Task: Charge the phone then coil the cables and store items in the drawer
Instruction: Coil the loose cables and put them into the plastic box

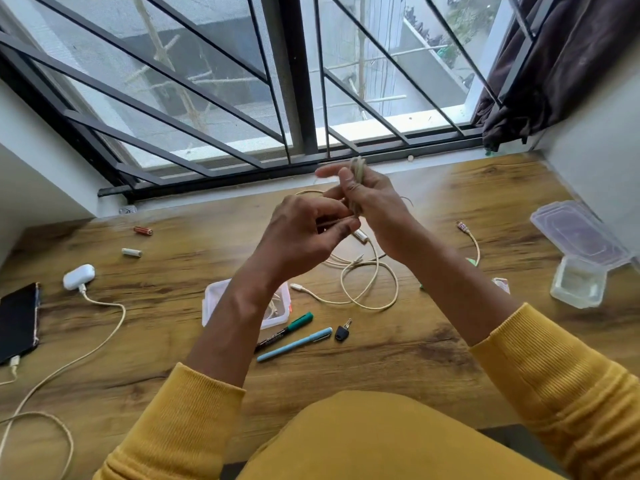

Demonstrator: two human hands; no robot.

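Desk [450, 358] is cluttered, so keep the coiling up in the air above it, as you have it now.

Phone [17, 322] sits at 9 o'clock with a cable plugged in, so charging looks handled; leave that one alone.

Loose cable [372, 289] lies at centre in slack loops, with one end rising toward your hands. Let it feed freely and don't drag it across the pens [294, 342] at 6 o'clock.

Open tub [221, 299] is just behind your left forearm. Watch your wrist there.

Right hand [377, 209] has its grip closed around the coil [358, 173], thumb across it. Keep the loops the same size and stacked flat.

Left hand [304, 233] pinches the strand, fingers curled on it. Feed it with a slight twist per turn so it doesn't kink, then tuck the plug [360, 235] through last.

No drawer in view.
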